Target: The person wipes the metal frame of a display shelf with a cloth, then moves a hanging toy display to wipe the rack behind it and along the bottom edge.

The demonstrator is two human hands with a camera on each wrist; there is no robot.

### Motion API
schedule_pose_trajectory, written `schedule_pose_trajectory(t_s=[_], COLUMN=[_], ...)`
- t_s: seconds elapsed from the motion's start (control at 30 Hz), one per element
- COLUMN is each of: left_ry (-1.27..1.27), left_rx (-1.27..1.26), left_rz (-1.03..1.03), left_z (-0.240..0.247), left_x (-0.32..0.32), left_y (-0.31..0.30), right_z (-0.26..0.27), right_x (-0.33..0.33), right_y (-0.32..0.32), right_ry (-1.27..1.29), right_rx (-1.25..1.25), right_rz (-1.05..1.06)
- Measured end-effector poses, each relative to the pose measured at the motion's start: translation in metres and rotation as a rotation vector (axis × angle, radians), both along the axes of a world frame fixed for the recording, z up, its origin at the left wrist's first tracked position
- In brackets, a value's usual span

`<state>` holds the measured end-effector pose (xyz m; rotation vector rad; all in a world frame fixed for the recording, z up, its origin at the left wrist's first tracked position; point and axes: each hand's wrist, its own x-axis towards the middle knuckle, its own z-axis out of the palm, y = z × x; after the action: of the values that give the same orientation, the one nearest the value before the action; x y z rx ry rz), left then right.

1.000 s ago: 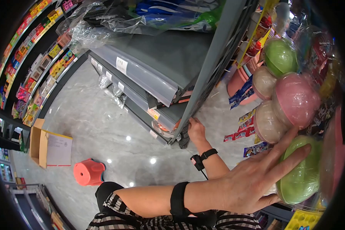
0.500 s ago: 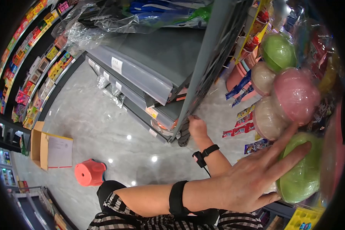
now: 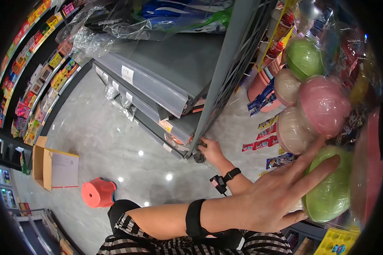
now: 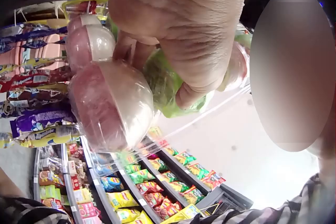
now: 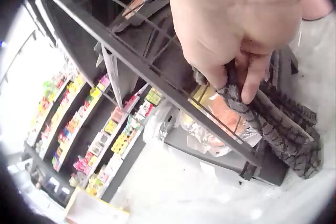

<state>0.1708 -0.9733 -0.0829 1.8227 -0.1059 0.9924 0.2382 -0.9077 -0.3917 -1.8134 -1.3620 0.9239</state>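
Note:
In the head view my left hand (image 3: 264, 197) reaches across to the right, its fingers spread nearly straight over a green wrapped ball (image 3: 327, 191). The left wrist view shows the thumb against the same green ball (image 4: 170, 90), beside a pink and white ball (image 4: 113, 106). Farther down, my right hand (image 3: 212, 152) is at the lower corner of a grey rack (image 3: 217, 80). In the right wrist view my right hand (image 5: 236, 24) pinches a dark, black-patterned strip, cloth-like (image 5: 283, 132), hanging beside the wire mesh side.
Snack strips (image 3: 259, 144) hang beside the balls. A red stool (image 3: 98, 192) and an opened carton (image 3: 55, 165) stand on the grey floor (image 3: 115, 140). Clear plastic wrapping (image 3: 93, 38) drapes from the rack top. Stocked shelves (image 3: 38, 76) line the left side.
My right hand has shifted slightly down and toward the rack post, and less of the dark strip shows below it. The left hand keeps its place on the green ball.

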Motion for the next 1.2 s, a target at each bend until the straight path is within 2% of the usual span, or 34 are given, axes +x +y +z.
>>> schedule_pose_trajectory(t_s=[0.03,0.07,0.13,0.17,0.23,0.27,0.3,0.37,0.4,0.47,0.6,0.7,0.77,0.9,0.97,1.0,1.07,1.2], left_ry=[0.030,0.034,-0.017,-0.018,-0.047,-0.049,-0.060,-0.070,-0.049,-0.026,-0.036,-0.029,-0.032,0.031,0.011,-0.011,-0.034,-0.008], left_rx=[-0.001,0.001,-0.012,-0.014,-0.032,-0.038,-0.035,-0.035,-0.029,-0.018,-0.022,-0.035,-0.044,-0.038,-0.034,-0.022,-0.009,0.001], left_rz=[-0.004,-0.003,-0.025,-0.019,-0.025,-0.019,-0.022,-0.027,-0.018,-0.008,-0.030,-0.049,-0.052,-0.069,-0.060,-0.033,-0.002,0.018], left_z=[0.001,0.001,-0.002,-0.003,-0.005,-0.006,-0.008,-0.011,-0.010,-0.010,-0.012,-0.010,-0.008,-0.005,-0.006,-0.007,-0.007,-0.007], left_x=[-0.001,0.000,0.002,0.001,0.000,0.001,0.002,0.003,0.002,0.001,0.003,0.003,0.002,-0.001,0.000,0.000,-0.001,-0.003], left_y=[0.001,0.002,0.005,0.006,0.006,0.007,0.007,0.006,0.005,0.005,0.008,0.007,0.008,0.007,0.006,0.005,0.005,0.008], right_z=[0.007,0.012,0.021,0.021,0.027,0.033,0.040,0.062,0.058,0.044,0.031,0.046,0.051,0.040,0.042,0.043,0.047,0.037], right_x=[0.002,0.002,0.000,0.000,0.000,0.000,0.001,0.000,0.001,0.002,-0.005,-0.001,-0.002,-0.011,-0.011,-0.008,0.002,0.000], right_y=[0.000,-0.003,-0.015,-0.020,-0.028,-0.027,-0.026,-0.013,-0.006,0.010,0.025,0.023,0.014,-0.007,-0.009,-0.005,0.012,0.022], right_ry=[0.196,0.201,0.428,0.427,0.446,0.266,0.265,-0.118,-0.118,-0.418,-0.395,-0.306,-0.214,-0.082,-0.246,-0.246,-0.379,-0.326], right_rx=[-0.143,-0.141,-0.076,-0.079,0.243,0.410,0.401,0.462,0.461,0.355,0.204,0.096,-0.018,0.153,0.238,0.237,0.104,0.200], right_rz=[-0.010,-0.008,-0.222,-0.216,-0.387,-0.347,-0.345,-0.240,-0.241,-0.170,-0.126,-0.090,0.031,-0.044,-0.008,-0.009,-0.078,-0.137])
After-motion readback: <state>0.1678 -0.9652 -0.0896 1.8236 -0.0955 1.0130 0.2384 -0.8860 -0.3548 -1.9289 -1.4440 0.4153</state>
